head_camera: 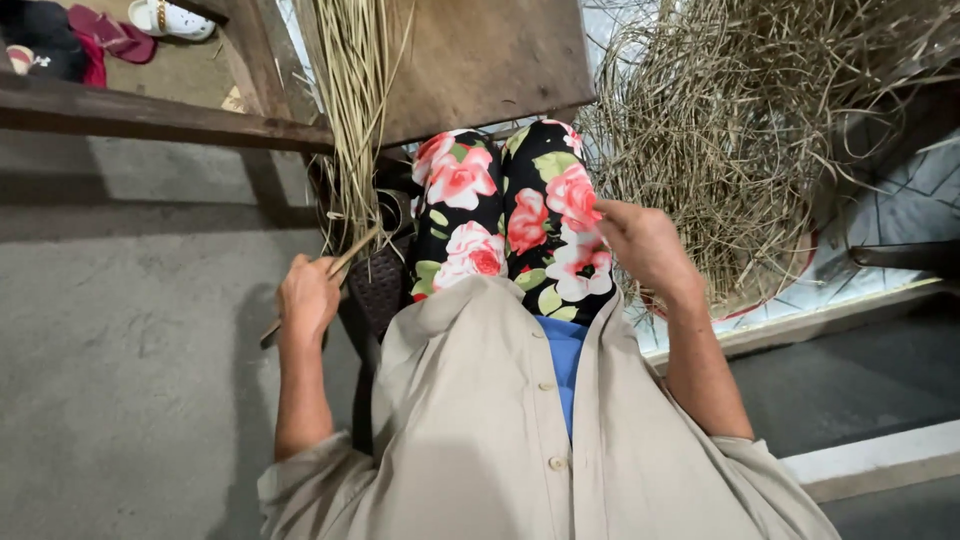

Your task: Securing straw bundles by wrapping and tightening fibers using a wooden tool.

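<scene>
The left hand [308, 295], at centre left, is clamped on a thin stick [318, 285] just below the hanging straw bundle [352, 110]. The right hand [645, 245] rests on the knee, fingers curled together, beside the straw pile [740, 120]. A loose grip could let the stick slip to the floor [130, 380].

- We count two bare hands: left hand [307, 298], right hand [645, 245].
- We see one thin wooden stick [318, 284].
- We count one hanging bundle of pale dry reeds [357, 110].
- We see one loose heap of dry straw [740, 140].
- We count one white sandal [172, 18].
</scene>
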